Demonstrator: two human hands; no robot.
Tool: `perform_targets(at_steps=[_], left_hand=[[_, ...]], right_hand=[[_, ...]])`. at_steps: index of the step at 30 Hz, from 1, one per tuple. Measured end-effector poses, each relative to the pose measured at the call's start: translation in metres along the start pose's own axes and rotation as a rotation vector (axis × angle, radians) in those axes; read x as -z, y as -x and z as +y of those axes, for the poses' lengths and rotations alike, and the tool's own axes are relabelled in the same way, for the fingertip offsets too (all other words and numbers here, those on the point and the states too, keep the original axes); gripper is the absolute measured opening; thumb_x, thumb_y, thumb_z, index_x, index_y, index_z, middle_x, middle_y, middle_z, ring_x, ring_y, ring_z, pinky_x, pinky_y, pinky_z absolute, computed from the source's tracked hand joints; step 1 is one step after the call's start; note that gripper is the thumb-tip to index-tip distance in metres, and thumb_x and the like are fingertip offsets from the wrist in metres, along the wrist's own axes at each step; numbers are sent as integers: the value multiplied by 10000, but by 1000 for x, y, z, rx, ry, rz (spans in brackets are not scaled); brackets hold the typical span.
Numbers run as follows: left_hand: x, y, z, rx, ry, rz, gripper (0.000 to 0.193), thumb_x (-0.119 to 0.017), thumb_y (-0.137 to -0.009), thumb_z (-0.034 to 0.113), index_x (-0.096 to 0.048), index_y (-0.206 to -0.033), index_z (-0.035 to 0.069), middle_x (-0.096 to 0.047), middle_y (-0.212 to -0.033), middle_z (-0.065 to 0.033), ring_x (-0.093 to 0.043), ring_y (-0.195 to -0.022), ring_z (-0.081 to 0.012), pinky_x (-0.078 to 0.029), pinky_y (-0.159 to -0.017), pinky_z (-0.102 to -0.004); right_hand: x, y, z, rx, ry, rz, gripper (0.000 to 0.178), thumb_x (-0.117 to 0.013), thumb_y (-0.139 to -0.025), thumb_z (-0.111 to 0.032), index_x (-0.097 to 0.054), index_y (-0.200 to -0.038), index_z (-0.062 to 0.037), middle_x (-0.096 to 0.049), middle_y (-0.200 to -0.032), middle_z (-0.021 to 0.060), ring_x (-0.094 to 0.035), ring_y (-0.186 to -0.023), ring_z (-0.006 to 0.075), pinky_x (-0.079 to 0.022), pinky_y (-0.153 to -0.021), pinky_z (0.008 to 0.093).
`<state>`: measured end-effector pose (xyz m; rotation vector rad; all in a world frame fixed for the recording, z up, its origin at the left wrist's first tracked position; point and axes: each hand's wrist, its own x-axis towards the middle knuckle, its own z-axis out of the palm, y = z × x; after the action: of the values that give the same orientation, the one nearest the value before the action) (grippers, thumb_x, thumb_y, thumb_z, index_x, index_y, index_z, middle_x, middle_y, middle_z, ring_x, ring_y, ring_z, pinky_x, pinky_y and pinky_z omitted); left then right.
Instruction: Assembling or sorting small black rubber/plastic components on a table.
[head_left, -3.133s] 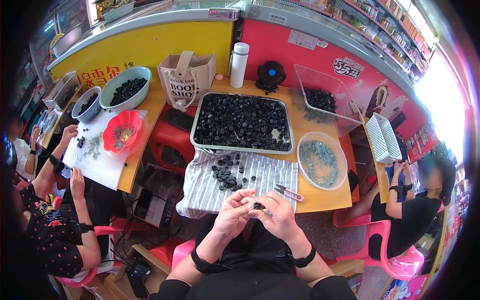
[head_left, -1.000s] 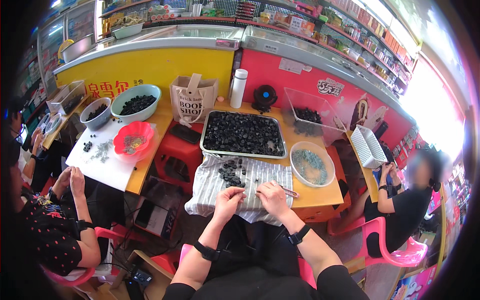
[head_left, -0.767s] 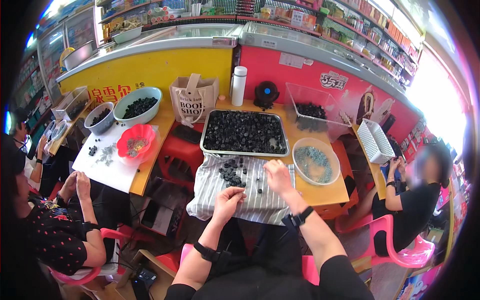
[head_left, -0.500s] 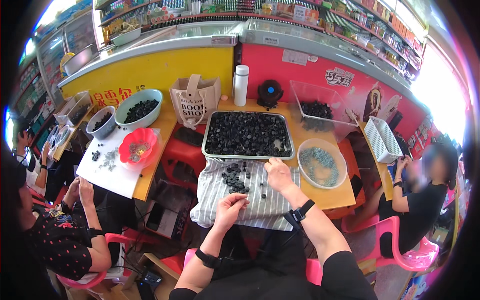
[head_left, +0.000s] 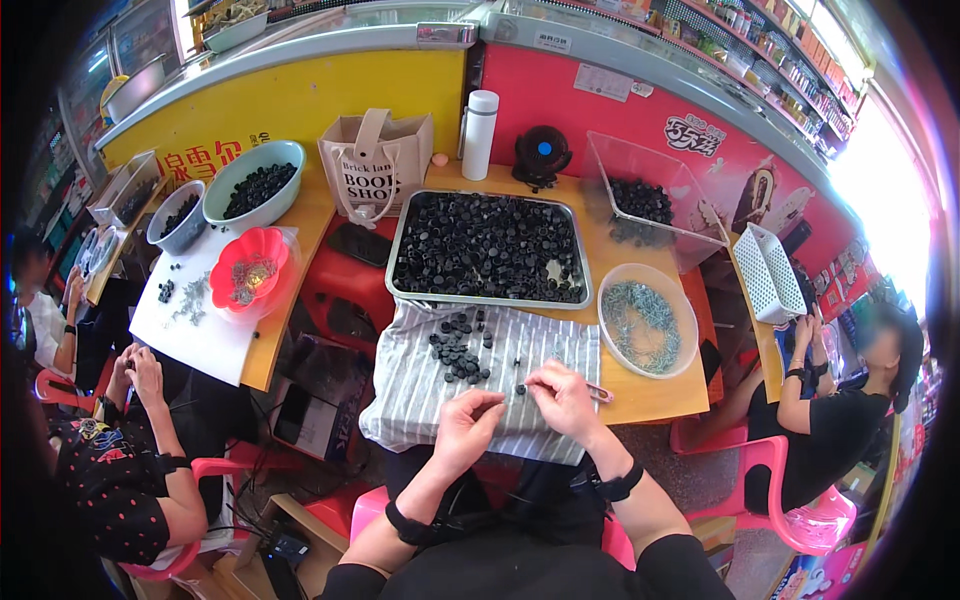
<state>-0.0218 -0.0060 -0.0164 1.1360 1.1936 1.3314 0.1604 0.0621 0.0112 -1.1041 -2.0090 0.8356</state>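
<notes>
Over a grey-and-white striped cloth (head_left: 410,385), my left hand (head_left: 468,425) is closed in a pinch; whatever its fingertips hold is too small to make out. My right hand (head_left: 565,402) faces it, thumb and fingers pressed together, and any piece in them is hidden. Right at its fingertips lies a small round black part (head_left: 521,389). A loose pile of similar black parts (head_left: 460,350) is spread on the cloth beyond my left hand. Behind the cloth stands a metal tray (head_left: 400,262) full of black parts. A slim red-edged object (head_left: 600,393) lies beside my right hand.
A round clear bowl (head_left: 683,350) of thin silvery pieces stands right. Behind are a clear bin (head_left: 640,160), black fan (head_left: 543,152), white bottle (head_left: 480,138) and cloth bag (head_left: 385,165). Left are a red bowl (head_left: 265,290) and green basin (head_left: 290,165). People sit on both sides.
My right hand has drawn back from the tray's front edge toward my left hand, down over the cloth. My left hand has lowered slightly, still pinched. The whole view has shifted a little.
</notes>
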Motion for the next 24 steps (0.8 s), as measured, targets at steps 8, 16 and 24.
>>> perform_targets(at_steps=[8,16,24], left_hand=[[-10,-8,-2,-176,-289,49,158,-696,-810,-19,-690,-968,-27,-659,-797,-78,-642,-713,-116,-497,-632,-253],[-8,-6,0,-202,-274,81,144,-676,-807,-32,-686,-950,-34,-653,-784,-82,-625,-686,-115,-483,-604,-260],[6,-7,3,-264,-396,175,126,-673,-790,-28,-680,-916,-28,-632,-757,-109,-620,-670,-189,-479,-604,-303]], right_hand=[[-10,4,-1,55,54,48,61,-621,-784,37,-647,-819,-7,-591,-810,143,-613,-750,321,-487,-648,375],[-7,-14,-22,222,329,-63,163,-575,-666,38,-535,-815,-15,-574,-783,152,-589,-781,369,-469,-690,438],[-10,-26,-28,255,393,-138,121,-556,-684,18,-520,-794,-15,-579,-761,161,-587,-766,382,-471,-677,448]])
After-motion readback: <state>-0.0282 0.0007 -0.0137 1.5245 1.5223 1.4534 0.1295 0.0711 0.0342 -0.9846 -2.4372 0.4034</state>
